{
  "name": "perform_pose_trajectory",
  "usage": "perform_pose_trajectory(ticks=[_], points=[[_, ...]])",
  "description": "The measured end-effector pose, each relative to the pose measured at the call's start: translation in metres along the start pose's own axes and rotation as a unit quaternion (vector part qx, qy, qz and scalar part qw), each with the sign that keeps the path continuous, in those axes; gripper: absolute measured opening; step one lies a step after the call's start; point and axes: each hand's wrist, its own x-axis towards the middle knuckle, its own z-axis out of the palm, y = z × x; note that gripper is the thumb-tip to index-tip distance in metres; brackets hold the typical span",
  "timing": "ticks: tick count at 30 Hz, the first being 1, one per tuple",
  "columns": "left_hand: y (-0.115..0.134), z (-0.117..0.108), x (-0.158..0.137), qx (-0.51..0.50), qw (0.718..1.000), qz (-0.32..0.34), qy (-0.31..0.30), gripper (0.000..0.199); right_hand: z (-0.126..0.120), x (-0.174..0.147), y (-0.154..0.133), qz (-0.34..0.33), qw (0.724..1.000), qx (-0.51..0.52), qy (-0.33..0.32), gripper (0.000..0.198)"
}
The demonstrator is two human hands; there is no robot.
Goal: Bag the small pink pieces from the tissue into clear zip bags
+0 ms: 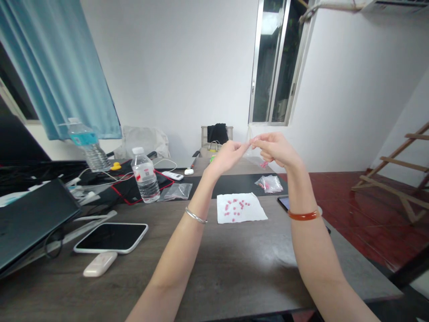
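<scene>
Both hands are raised over the far part of the table, their fingertips meeting at a small clear plastic bag (257,158). My left hand (229,157), with a silver bangle on its wrist, pinches the bag's upper edge. Closed on the same edge from the right is my right hand (277,149), which has a reddish-brown bangle. Small pink pieces (264,165) show low in the hanging bag. Below the hands, a white paper sheet (244,217) lies flat with several small pink bead-like pieces (235,207) scattered on it.
Another clear bag (269,184) with pinkish contents lies behind the paper. A phone (283,203) is partly hidden by my right forearm. At left are an empty-looking bag (178,191), water bottles (146,175), a white-edged phone (112,238), a white case (100,264) and a laptop (36,219).
</scene>
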Motion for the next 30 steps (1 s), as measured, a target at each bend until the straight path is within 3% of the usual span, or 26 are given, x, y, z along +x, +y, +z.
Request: perform_pose_trajectory(ticks=[3,10,16,22,26,30], points=[[0.002,-0.008,-0.004,-0.025,0.999,0.007,-0.047,0.043,0.0,-0.002,-0.002,-0.002,1.0,0.009,-0.02,0.026],[0.01,-0.029,-0.011,-0.063,0.987,-0.002,-0.149,0.031,0.012,0.002,0.002,0.029,0.989,0.039,-0.138,0.03],[0.007,-0.041,-0.013,-0.008,0.984,-0.065,-0.167,0.03,0.021,0.006,0.008,0.009,0.987,0.013,-0.161,0.027],[0.008,-0.048,-0.016,-0.011,0.967,-0.052,-0.249,0.025,0.024,0.009,0.011,-0.002,0.977,-0.045,-0.207,0.022],[0.013,-0.052,-0.018,0.004,0.959,-0.041,-0.279,0.028,0.023,0.008,0.009,-0.012,0.971,-0.012,-0.239,0.022],[0.019,-0.056,-0.021,-0.004,0.962,-0.034,-0.272,0.029,0.022,0.008,0.01,-0.019,0.958,0.063,-0.278,0.027]])
